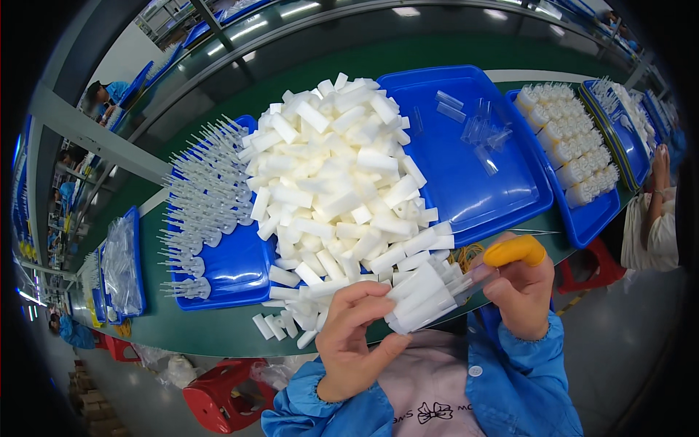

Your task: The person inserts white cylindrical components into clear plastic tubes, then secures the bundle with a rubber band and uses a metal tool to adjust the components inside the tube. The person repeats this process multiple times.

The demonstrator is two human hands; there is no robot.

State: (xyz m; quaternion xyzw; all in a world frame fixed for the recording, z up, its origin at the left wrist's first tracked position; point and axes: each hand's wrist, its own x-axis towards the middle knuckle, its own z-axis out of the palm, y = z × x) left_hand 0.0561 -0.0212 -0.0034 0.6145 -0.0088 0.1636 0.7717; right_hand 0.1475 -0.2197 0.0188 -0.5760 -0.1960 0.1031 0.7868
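White cylinders (377,160) crowd a green table (186,328) near red stools (207,400).

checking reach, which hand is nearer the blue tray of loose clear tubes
Right. The right hand is just off the near edge of the blue tray; the left hand, gripping white cylinders, is farther away, toward the picture's lower left.

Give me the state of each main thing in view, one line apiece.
Left hand: closed on the white bundle
Right hand: pinching a clear piece beside the bundle
Orange finger cot: worn on the right hand
White cylinders: loosely heaped
Left blue tray: partly covered by clear spiked parts
Middle blue tray: holding scattered clear tubes
Right blue tray: filled with white clusters
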